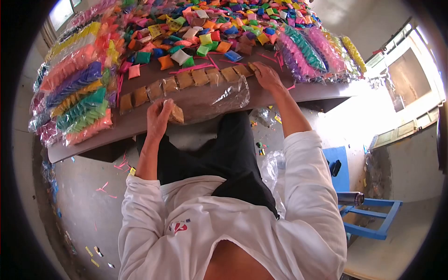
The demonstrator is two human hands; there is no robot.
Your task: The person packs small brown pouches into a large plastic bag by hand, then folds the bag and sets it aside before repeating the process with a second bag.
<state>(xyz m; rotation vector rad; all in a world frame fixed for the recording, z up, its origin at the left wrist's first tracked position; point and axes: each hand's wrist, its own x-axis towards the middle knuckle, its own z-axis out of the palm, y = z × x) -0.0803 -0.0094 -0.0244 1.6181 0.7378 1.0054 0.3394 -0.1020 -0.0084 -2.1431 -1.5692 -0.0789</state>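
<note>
A row of brown packets (185, 80) lies along the table's front part, with a clear plastic sleeve (210, 99) spread on its near side. My left hand (159, 115) is closed on a brown packet (176, 114) at the sleeve's left part, near the table edge. At the right end of the row, my right hand (267, 76) touches the last packet with its fingertips, its fingers stretched forward and holding nothing that shows.
Loose colourful packets (205, 39) are heaped behind the row. Bagged packets are stacked at the left (77, 84) and right (322, 51) of the table (308, 93). Pink strips lie among them. A blue stool (373, 217) stands at the lower right.
</note>
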